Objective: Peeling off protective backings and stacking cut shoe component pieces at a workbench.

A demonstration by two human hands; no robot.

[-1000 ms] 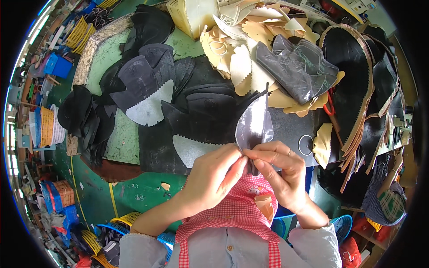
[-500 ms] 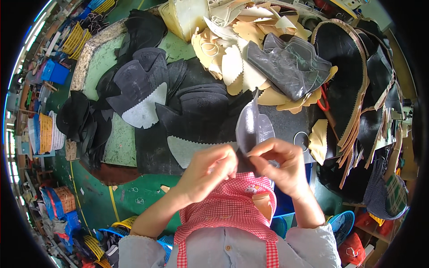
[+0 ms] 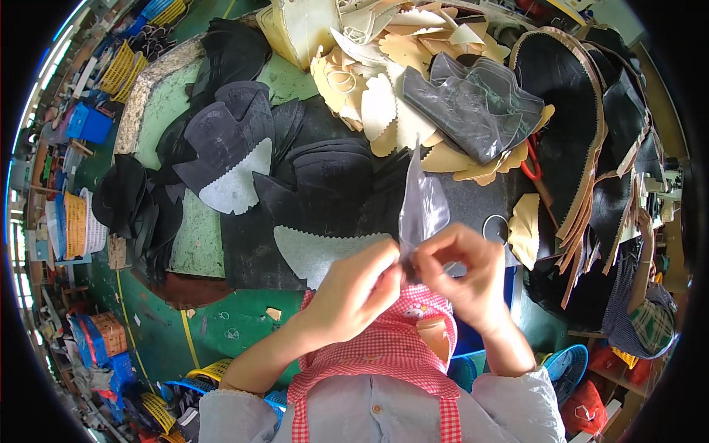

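Observation:
In front of my chest, a folded dark piece of leather with a shiny grey side [image 3: 424, 205] stands upright, its narrow tip pointing away from me. My right hand [image 3: 467, 269] pinches its lower end between thumb and fingers. My left hand [image 3: 360, 284] has its fingers closed and meets the same lower edge from the left; whether it holds anything finer there is hidden. Just beyond my left hand lies a pale grey zigzag-edged piece [image 3: 325, 251]. Stacks of black leather cut pieces [image 3: 329, 173] cover the table behind it.
Beige zigzag-edged pieces [image 3: 413, 55] and a crumpled dark clear plastic bag [image 3: 480, 111] are heaped at the back. Red-handled scissors [image 3: 533, 166] and a ring [image 3: 495, 228] lie to the right. Black strips [image 3: 557, 125] hang at far right, near another person's arm [image 3: 645, 255].
My left hand has moved right, up against the lower end of the leather piece. The piece has turned and looks narrower. At the far right, another person's arm has shifted.

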